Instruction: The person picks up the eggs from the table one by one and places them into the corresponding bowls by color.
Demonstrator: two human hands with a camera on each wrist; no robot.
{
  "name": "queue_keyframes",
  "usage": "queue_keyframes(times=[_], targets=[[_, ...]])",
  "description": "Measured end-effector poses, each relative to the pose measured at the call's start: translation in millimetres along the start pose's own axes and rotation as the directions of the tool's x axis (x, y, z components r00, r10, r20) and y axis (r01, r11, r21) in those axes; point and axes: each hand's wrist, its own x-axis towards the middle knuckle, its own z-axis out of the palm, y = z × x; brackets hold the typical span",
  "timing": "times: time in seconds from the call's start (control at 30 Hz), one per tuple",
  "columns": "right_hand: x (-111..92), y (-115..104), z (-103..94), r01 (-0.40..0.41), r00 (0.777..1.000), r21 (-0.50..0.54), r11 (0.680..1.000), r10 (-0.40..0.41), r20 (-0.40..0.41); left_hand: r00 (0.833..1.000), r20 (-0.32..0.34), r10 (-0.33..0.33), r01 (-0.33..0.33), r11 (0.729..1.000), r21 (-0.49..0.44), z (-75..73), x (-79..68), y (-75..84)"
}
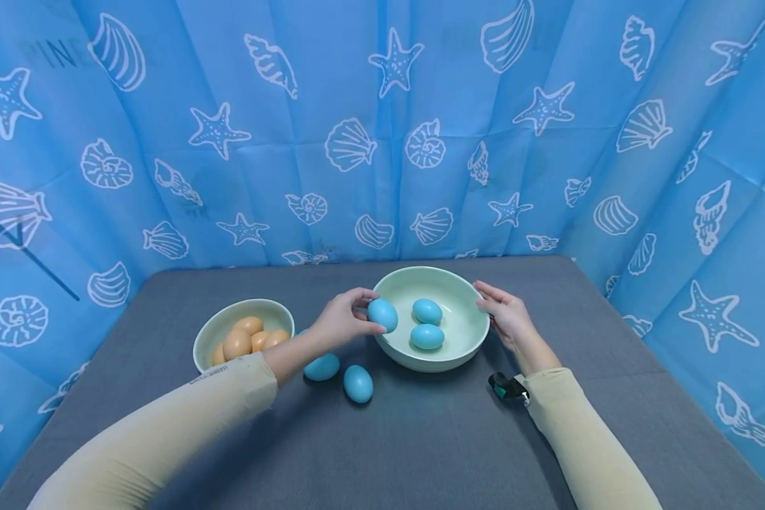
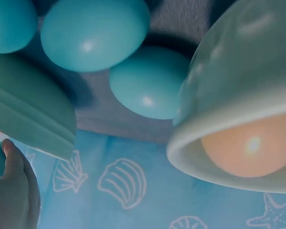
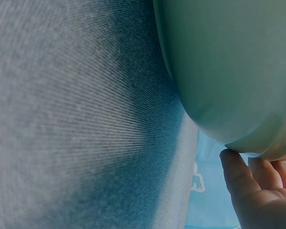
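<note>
My left hand [image 1: 344,317] pinches a blue egg [image 1: 382,315] between thumb and fingers at the left rim of a large pale green bowl [image 1: 446,283]. Inside that bowl lie two more blue eggs, an upper egg [image 1: 427,312] and a lower egg [image 1: 427,336]. On the bowl's right side my right hand [image 1: 513,322] grips the rim. Its fingers [image 3: 240,176] show against the bowl's outer wall in the right wrist view. Blue eggs also lie on the table: one egg [image 1: 358,384] in front, another egg [image 1: 321,367] near my left forearm, and a third mostly hidden behind it.
A smaller pale green bowl [image 1: 207,329] with several tan eggs [image 1: 237,345] stands at the left, partly covered by my left sleeve. A black strap [image 1: 506,388] hangs by the right wrist. Grey cloth [image 1: 421,439] covers the table, and a blue shell-print curtain [image 1: 357,191] surrounds it.
</note>
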Motion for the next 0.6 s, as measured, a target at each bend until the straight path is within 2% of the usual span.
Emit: queue_keyframes(times=[0.13,0.27,0.43,0.6], targets=[[-1,0,0.2,-0.004,1.0,0.007,1.0,0.004,-0.004,0.997,0.048,0.061,-0.064,0.996,0.067,2.1,12.8,1.1],[-1,0,0.9,-0.001,1.0,-0.006,1.0,0.001,-0.003,0.986,0.123,0.112,-0.127,0.985,0.118,4.9,26.3,2.5],[-3,0,0.7,0.008,1.0,-0.004,1.0,-0.008,0.011,0.97,0.218,0.111,-0.151,0.973,0.176,8.3,42.9,2.0],[-4,-1,0.0,0.014,1.0,-0.007,1.0,-0.014,0.01,0.948,0.307,0.089,-0.18,0.943,0.281,10.5,58.3,2.6]])
